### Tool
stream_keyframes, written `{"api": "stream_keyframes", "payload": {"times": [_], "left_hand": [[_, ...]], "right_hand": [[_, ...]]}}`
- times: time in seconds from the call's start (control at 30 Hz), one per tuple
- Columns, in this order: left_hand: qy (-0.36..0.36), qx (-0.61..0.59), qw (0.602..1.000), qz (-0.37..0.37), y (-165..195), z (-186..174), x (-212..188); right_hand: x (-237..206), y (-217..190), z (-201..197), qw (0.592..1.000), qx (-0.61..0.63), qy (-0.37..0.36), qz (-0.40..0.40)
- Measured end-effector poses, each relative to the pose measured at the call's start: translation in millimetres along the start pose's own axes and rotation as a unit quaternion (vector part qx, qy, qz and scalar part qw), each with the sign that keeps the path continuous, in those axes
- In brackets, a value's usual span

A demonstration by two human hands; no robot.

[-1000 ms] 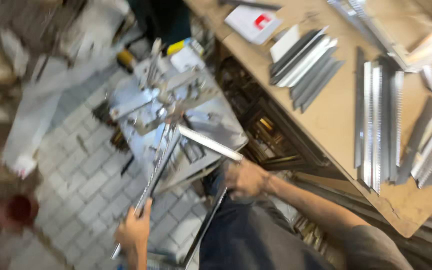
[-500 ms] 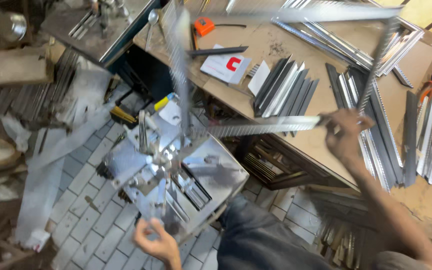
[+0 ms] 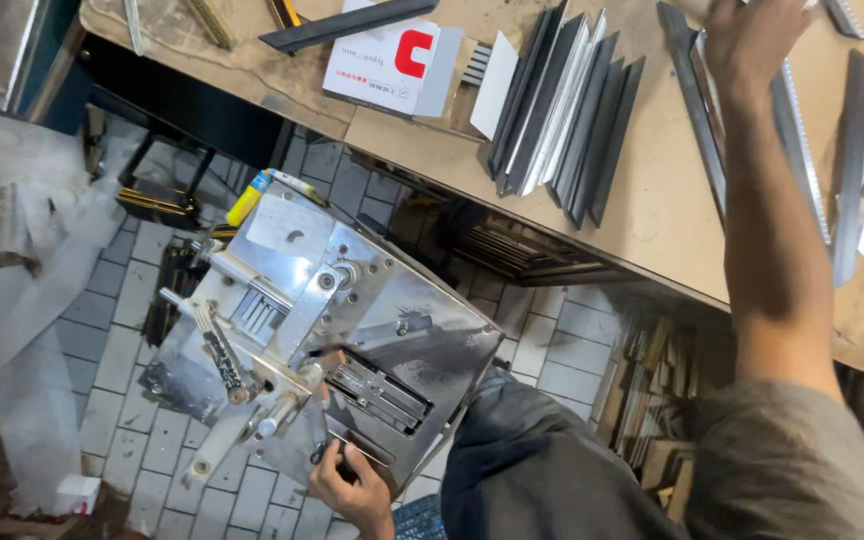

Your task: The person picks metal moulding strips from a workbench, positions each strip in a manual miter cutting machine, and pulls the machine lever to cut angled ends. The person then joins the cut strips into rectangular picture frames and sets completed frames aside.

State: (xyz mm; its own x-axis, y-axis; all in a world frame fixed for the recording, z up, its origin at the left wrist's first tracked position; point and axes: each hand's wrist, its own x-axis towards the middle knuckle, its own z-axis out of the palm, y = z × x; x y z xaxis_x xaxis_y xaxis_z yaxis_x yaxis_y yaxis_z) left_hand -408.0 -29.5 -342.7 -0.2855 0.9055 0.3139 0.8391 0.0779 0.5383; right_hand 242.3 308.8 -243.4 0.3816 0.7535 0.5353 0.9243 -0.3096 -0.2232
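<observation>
A shiny sheet-metal machine [image 3: 402,330] with rollers, a slotted plate and a white handle stands on the tiled floor [image 3: 117,345] below me. My left hand [image 3: 352,487] is curled on its lower edge, beside a small ring. My right hand [image 3: 752,35] reaches far over the wooden workbench [image 3: 652,210] and lies on long toothed metal strips [image 3: 802,150]. Whether it grips a strip is hidden at the frame's top edge.
On the bench lie a fanned stack of grey and white metal profiles [image 3: 562,110], a white box with a red mark [image 3: 392,60] and a black bar [image 3: 347,22]. More strips fill a shelf under the bench [image 3: 522,255]. Pale sheets [image 3: 42,300] cover the floor at left.
The long toothed strip that my right hand carried across is no longer in the air; the hand has gone to the bench's far side. My left hand stays at the machine's lower edge.
</observation>
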Motion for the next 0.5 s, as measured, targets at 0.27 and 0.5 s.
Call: {"api": "stream_keyframes", "payload": {"times": [0.27,0.5], "left_hand": [[0.05,0.001,0.999,0.0,5,1,1],[0.058,0.058,0.996,0.023,27,-5,4]], "right_hand": [[-166,-21,-88,0.983,-0.152,-0.034,-0.095],[-169,22,-76,0.986,-0.056,-0.155,-0.005]]}}
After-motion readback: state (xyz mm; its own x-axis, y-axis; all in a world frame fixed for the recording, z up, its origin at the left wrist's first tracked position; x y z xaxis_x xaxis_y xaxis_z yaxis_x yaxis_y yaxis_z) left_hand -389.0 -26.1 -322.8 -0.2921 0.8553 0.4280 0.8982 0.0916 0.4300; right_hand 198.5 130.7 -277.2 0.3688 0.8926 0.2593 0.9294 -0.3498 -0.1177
